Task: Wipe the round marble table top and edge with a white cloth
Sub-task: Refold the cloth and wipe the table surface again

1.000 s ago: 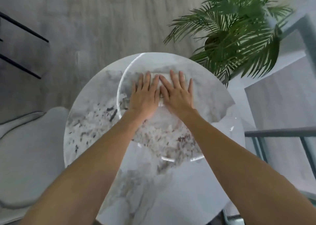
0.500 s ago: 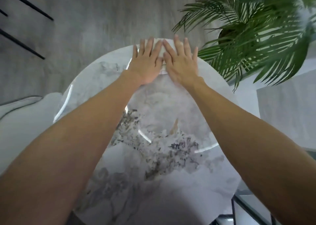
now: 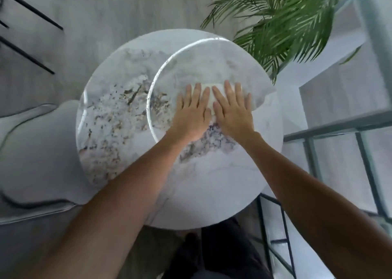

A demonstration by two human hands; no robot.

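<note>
The round marble table (image 3: 212, 183) fills the middle of the view, white with grey-brown veining on its left half. A folded white cloth (image 3: 212, 95) lies on the top, right of centre, mostly covered by my hands. My left hand (image 3: 194, 113) and my right hand (image 3: 232, 111) lie flat side by side on it, fingers stretched towards the far edge, pressing it onto the marble. Only a strip of cloth shows between and just beyond the fingers.
A potted palm (image 3: 286, 23) overhangs the table's far right rim. A grey upholstered seat (image 3: 38, 151) touches the left side. Black metal legs (image 3: 27, 51) stand at the far left. A metal-framed glass railing (image 3: 339, 128) runs along the right.
Both hands have slid the cloth back from the far edge towards the middle of the table, slightly to the right. The view has tilted back with them.
</note>
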